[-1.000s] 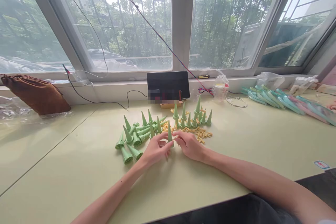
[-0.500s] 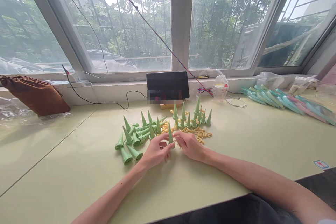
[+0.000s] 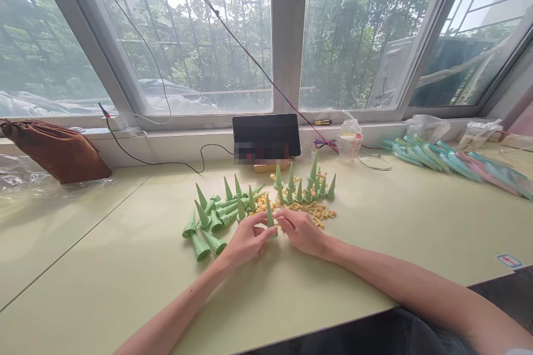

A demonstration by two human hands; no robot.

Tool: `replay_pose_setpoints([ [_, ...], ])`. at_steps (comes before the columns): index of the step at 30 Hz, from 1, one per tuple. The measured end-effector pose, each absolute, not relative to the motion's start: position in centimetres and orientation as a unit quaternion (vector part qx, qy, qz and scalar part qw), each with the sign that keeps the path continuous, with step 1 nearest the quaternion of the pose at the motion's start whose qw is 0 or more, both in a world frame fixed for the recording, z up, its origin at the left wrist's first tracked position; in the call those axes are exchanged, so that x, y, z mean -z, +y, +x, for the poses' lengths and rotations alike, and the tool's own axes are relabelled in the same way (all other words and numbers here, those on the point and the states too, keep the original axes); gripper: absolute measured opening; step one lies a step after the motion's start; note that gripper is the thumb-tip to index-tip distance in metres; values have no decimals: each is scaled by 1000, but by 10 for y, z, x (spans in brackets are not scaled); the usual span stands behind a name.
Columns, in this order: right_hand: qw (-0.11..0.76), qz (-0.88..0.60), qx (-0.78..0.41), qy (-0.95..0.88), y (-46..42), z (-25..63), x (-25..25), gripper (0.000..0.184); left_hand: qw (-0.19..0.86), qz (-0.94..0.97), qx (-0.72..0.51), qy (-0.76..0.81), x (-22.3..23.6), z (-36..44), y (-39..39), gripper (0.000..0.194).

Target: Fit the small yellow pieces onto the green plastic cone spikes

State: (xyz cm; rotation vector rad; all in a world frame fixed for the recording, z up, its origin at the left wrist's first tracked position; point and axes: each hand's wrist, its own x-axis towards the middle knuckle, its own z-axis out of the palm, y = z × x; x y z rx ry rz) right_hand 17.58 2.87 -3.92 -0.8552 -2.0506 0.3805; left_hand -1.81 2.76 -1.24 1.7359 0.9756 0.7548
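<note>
My left hand [image 3: 249,237] is closed on a green plastic cone [image 3: 270,215], held upright with its tip pointing up. Close on its right side, my right hand [image 3: 303,230] has its thumb and fingers pinched together near the cone; what lies between the fingertips is too small to make out. Left of the hands lies a group of green cones [image 3: 201,247], some standing and some on their sides. Beyond my right hand stand more green cones [image 3: 332,187], several of them stacked. Small yellow plastic pieces [image 3: 320,212] are scattered around them.
A dark tablet [image 3: 266,133] leans at the back on a small box [image 3: 270,167]. A brown drawstring bag [image 3: 58,152] sits at the far left. A plastic-wrapped cup [image 3: 350,141], a coiled white cable [image 3: 375,162] and packs of coloured plastic items [image 3: 458,161] lie back right.
Almost nothing differs. The fingers of my left hand have shifted slightly around the base of the cone; both hands stay in the same place.
</note>
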Motion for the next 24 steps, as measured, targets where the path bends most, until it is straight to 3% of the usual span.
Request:
replay_pose_setpoints([
  [24, 418, -343, -135, -830, 31, 176, 43, 18, 512, 695, -298, 408, 9, -17, 28, 42],
])
